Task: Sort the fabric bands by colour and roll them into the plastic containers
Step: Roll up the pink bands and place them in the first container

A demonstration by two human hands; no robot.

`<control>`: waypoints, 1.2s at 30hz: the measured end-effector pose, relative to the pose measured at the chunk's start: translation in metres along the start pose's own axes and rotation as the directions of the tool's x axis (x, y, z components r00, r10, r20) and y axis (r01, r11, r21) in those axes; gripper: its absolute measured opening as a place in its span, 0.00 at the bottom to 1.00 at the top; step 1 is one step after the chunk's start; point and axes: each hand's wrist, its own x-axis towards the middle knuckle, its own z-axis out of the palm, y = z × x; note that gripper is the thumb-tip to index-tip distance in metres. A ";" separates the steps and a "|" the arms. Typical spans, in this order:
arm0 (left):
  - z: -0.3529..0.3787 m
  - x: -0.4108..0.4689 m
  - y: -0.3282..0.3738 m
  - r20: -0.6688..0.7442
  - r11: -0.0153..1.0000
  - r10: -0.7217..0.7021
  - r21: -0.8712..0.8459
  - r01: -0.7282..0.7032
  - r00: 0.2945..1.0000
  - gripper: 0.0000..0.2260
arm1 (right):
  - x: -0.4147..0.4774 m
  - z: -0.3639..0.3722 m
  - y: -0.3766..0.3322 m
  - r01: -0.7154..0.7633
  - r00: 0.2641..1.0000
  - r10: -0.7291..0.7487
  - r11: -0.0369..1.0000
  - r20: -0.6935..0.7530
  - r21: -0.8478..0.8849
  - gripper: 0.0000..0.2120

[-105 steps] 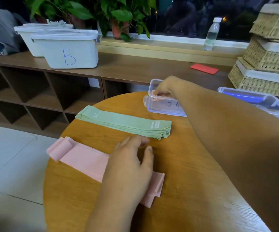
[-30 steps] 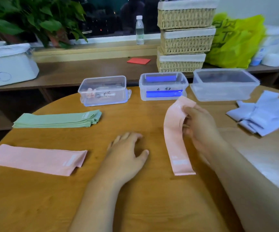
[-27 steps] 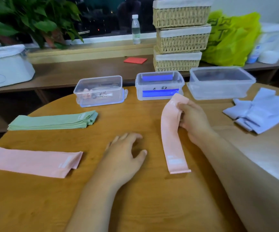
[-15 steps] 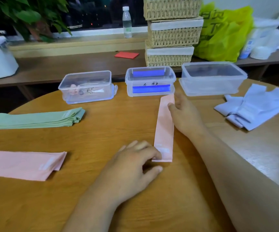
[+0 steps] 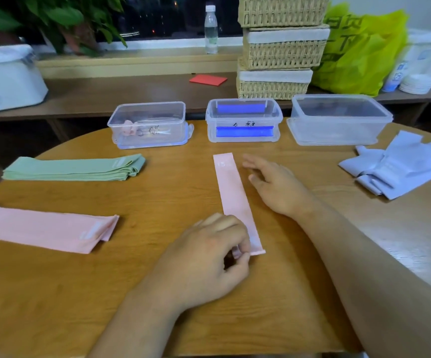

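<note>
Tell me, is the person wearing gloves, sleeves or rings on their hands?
No. The left hand and right hand are bare: no gloves, no rings that show. The left arm and right arm are bare too, with no sleeves, watch or bracelet in view.

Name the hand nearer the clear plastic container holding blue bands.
Right: the right hand is just before the container; the left hand pinches the pink fabric band's near end.
</note>
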 end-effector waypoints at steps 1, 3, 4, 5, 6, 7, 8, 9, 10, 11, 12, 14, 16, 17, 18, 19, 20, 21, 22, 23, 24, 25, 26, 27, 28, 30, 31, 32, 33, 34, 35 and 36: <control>0.002 -0.002 0.001 0.013 1.000 0.009 -0.002 -0.009 1.000 0.04 | -0.003 0.001 -0.001 -0.007 0.999 0.010 0.997 -0.040 0.078 0.22; 0.005 -0.005 0.003 0.035 1.000 0.022 0.004 -0.022 0.999 0.04 | -0.015 0.002 -0.004 -0.024 0.994 0.047 0.975 -0.098 0.221 0.19; 0.005 -0.006 0.004 0.043 1.000 0.021 0.007 -0.021 0.999 0.04 | -0.024 0.003 -0.007 -0.015 0.992 0.045 0.969 -0.116 0.246 0.18; 0.005 -0.008 0.004 0.046 1.000 0.016 0.005 -0.017 0.999 0.03 | -0.033 0.004 -0.010 0.004 0.991 0.030 0.967 -0.131 0.254 0.16; 0.004 -0.010 0.005 0.046 1.000 0.010 0.000 -0.010 0.999 0.03 | -0.043 0.005 -0.013 0.027 0.990 0.010 0.966 -0.139 0.257 0.15; 0.002 -0.012 0.005 0.048 1.000 0.007 -0.002 -0.006 0.999 0.03 | -0.054 0.007 -0.016 0.046 0.989 -0.007 0.962 -0.145 0.268 0.14; 0.001 -0.014 0.004 0.049 1.000 0.007 -0.004 -0.007 0.999 0.03 | -0.066 0.007 -0.018 0.066 0.988 -0.027 0.962 -0.149 0.264 0.14; -0.001 -0.017 0.004 0.042 1.000 0.004 -0.011 -0.003 0.999 0.03 | -0.078 0.007 -0.019 0.091 0.987 -0.055 0.965 -0.150 0.244 0.13; -0.002 -0.020 0.004 0.032 1.000 -0.007 -0.022 0.007 0.999 0.03 | -0.090 0.008 -0.019 0.118 0.985 -0.088 0.970 -0.148 0.212 0.12; -0.004 -0.024 0.004 0.028 0.999 -0.023 -0.033 0.024 0.999 0.03 | -0.103 0.007 -0.019 0.146 0.982 -0.120 0.973 -0.144 0.179 0.12; -0.005 -0.028 0.005 0.029 0.998 -0.042 -0.037 0.043 0.999 0.03 | -0.114 0.005 -0.020 0.172 0.979 -0.152 0.974 -0.136 0.149 0.11; -0.006 -0.034 0.005 0.034 0.997 -0.070 -0.023 0.071 0.997 0.07 | -0.131 0.001 -0.023 0.212 0.975 -0.201 0.970 -0.098 0.123 0.11; -0.005 -0.037 0.005 0.028 0.996 -0.087 0.006 0.086 0.996 0.09 | -0.141 -0.005 -0.026 0.223 0.975 -0.221 0.964 -0.031 0.143 0.12; -0.005 -0.038 0.005 0.026 0.996 -0.094 0.015 0.093 0.995 0.10 | -0.142 -0.007 -0.028 0.231 0.972 -0.234 0.960 0.002 0.160 0.13; -0.005 -0.037 0.005 0.026 0.995 -0.099 0.018 0.099 0.995 0.11 | -0.144 -0.009 -0.029 0.239 0.968 -0.249 0.956 0.036 0.170 0.13; -0.005 -0.037 0.005 0.027 0.995 -0.101 0.014 0.100 0.995 0.13 | -0.144 -0.011 -0.029 0.245 0.964 -0.259 0.955 0.068 0.169 0.14; -0.005 -0.036 0.005 0.027 0.995 -0.098 0.006 0.098 0.995 0.13 | -0.146 -0.011 -0.029 0.251 0.959 -0.267 0.955 0.090 0.161 0.14; -0.005 -0.035 0.004 0.021 0.995 -0.097 -0.006 0.098 0.995 0.13 | -0.147 -0.011 -0.029 0.256 0.956 -0.273 0.955 0.105 0.153 0.15; -0.004 -0.035 0.004 0.010 0.995 -0.100 -0.020 0.100 0.995 0.13 | -0.148 -0.011 -0.029 0.260 0.954 -0.277 0.956 0.118 0.138 0.16; -0.004 -0.035 0.003 -0.003 0.995 -0.100 -0.033 0.099 0.995 0.12 | -0.148 -0.010 -0.029 0.268 0.951 -0.282 0.956 0.126 0.115 0.17; -0.004 -0.035 0.002 -0.012 0.995 -0.095 -0.041 0.095 0.995 0.12 | -0.148 -0.009 -0.031 0.287 0.946 -0.296 0.954 0.130 0.083 0.18; -0.004 -0.035 0.002 -0.013 0.995 -0.091 -0.042 0.090 0.996 0.12 | -0.148 -0.007 -0.032 0.311 0.940 -0.316 0.949 0.133 0.052 0.18; -0.004 -0.036 0.001 -0.007 0.995 -0.088 -0.039 0.088 0.996 0.11 | -0.147 -0.005 -0.032 0.337 0.931 -0.338 0.941 0.135 0.026 0.18; -0.003 -0.036 0.000 0.000 0.996 -0.085 -0.033 0.085 0.996 0.11 | -0.147 -0.004 -0.033 0.358 0.924 -0.356 0.934 0.137 0.008 0.17; -0.003 -0.036 -0.001 0.005 0.996 -0.080 -0.028 0.080 0.997 0.11 | -0.146 -0.003 -0.033 0.371 0.920 -0.366 0.929 0.137 -0.006 0.16; -0.002 -0.037 -0.003 0.007 0.997 -0.075 -0.024 0.075 0.997 0.10 | -0.146 -0.003 -0.033 0.373 0.921 -0.367 0.927 0.127 -0.024 0.14; -0.002 -0.037 -0.004 0.002 0.996 -0.080 -0.028 0.080 0.997 0.10 | -0.146 -0.002 -0.033 0.370 0.924 -0.365 0.929 0.118 -0.024 0.13; -0.001 -0.036 -0.005 -0.008 0.995 -0.087 -0.039 0.087 0.996 0.10 | -0.146 -0.002 -0.032 0.364 0.927 -0.361 0.931 0.107 -0.017 0.12; -0.001 -0.035 -0.006 -0.019 0.994 -0.098 -0.054 0.096 0.995 0.09 | -0.146 -0.002 -0.031 0.355 0.931 -0.353 0.935 0.096 -0.002 0.10; 0.000 -0.034 -0.007 -0.027 0.992 -0.108 -0.068 0.106 0.994 0.09 | -0.146 -0.002 -0.031 0.343 0.935 -0.343 0.939 0.086 0.014 0.09; 0.000 -0.033 -0.007 -0.034 0.991 -0.109 -0.077 0.106 0.993 0.08 | -0.147 -0.002 -0.031 0.338 0.938 -0.338 0.941 0.076 0.018 0.09; -0.001 -0.033 -0.007 -0.035 0.992 -0.100 -0.079 0.097 0.994 0.08 | -0.147 -0.003 -0.032 0.340 0.938 -0.340 0.940 0.074 0.010 0.08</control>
